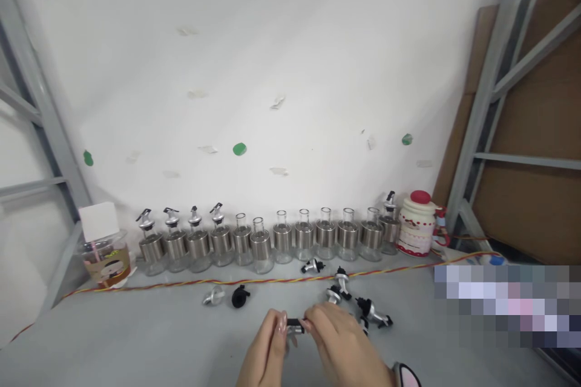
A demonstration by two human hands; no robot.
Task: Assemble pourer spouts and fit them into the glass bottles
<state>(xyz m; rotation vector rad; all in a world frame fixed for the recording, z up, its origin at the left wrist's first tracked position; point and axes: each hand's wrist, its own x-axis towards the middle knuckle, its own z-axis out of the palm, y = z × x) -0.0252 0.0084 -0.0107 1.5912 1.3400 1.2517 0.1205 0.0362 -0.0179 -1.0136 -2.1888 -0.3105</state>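
Note:
My left hand [267, 351] and my right hand [345, 341] meet near the front of the grey table, both closed on one bottle pourer [296, 323]. Its black part shows between the fingertips, with silver below; the rest is hidden. By my right hand lie several loose silver-and-black pourers, such as one [374, 311] on its side, some partly covered by the hand. Beyond my left hand are a black stopper piece [239, 296] and a clear-and-silver piece [214, 296]. A row of glass bottles with steel sleeves stands along the wall, one open-necked bottle [261, 245] slightly forward.
Several bottles at the left, like this one [152, 248], and one at the right [389, 230] carry pourers. A cup [106, 266] stands far left, a red-lidded jar [416, 227] far right. A twisted red-yellow cord [281, 280] crosses the table. Metal frame posts [483, 103] flank it.

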